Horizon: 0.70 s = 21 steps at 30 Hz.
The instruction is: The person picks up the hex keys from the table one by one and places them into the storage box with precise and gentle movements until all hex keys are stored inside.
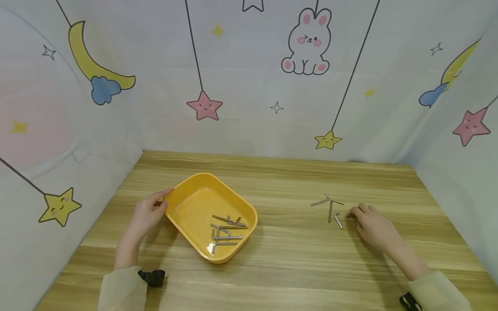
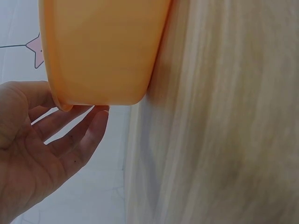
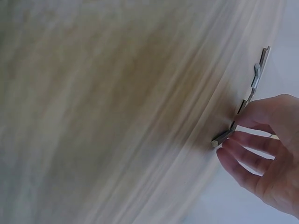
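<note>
My left hand holds the left corner of a yellow tray; in the left wrist view, the fingers of the hand lie against the outside of the tray. Several L-shaped metal keys lie inside, toward the tray's near right end. At the right, my right hand pinches a dark key low over the table. The right wrist view shows that key between thumb and fingers of the hand. Left of it lie more keys, including a short silver one.
The wooden table carries the tray and the loose keys. White cloth with printed stars, moons and a rabbit stands behind the table and along both sides.
</note>
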### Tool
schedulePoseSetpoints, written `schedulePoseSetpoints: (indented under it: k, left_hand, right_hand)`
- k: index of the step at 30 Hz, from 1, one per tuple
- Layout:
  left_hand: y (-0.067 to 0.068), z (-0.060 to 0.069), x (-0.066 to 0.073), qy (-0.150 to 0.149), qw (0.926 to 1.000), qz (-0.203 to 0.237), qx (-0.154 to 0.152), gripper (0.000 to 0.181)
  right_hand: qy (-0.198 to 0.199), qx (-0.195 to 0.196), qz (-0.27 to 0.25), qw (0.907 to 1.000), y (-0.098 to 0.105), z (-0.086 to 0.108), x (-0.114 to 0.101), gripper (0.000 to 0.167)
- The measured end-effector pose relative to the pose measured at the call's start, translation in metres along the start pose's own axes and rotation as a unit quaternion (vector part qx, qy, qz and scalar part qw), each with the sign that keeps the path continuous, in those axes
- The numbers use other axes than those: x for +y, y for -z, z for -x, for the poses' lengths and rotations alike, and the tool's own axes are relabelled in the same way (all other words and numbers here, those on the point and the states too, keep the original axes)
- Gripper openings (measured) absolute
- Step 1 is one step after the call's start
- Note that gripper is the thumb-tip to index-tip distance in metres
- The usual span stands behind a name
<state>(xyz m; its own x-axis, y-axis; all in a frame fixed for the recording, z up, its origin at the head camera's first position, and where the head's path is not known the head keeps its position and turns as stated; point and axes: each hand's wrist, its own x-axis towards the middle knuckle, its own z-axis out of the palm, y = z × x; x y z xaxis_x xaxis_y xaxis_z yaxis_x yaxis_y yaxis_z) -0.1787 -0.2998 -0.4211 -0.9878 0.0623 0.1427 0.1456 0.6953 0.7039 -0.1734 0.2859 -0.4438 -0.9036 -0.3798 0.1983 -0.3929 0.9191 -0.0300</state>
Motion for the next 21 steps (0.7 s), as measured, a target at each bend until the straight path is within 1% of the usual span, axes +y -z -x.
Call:
schedulePoseSetpoints:
  k: [6,15,21]
  left_hand:
    - [0.000,0.000,0.000,0.006,1.0000,0.005,-0.003,0.041]
    - [0.000,0.000,0.000,0.006,1.0000,0.001,-0.002,0.041]
    - [0.000,-0.001,0.000,0.007,1.0000,0.004,-0.004,0.041]
  right_hand:
    - [0.006,0.005,0.002,1.0000,-0.003,-0.004,0.003,0.021]
    - [-0.013,-0.009,-0.014,0.9998,-0.004,-0.010,0.005,0.022]
    - [-0.021,-0.009,-0.018,0.9996,-0.006,-0.013,0.004,0.021]
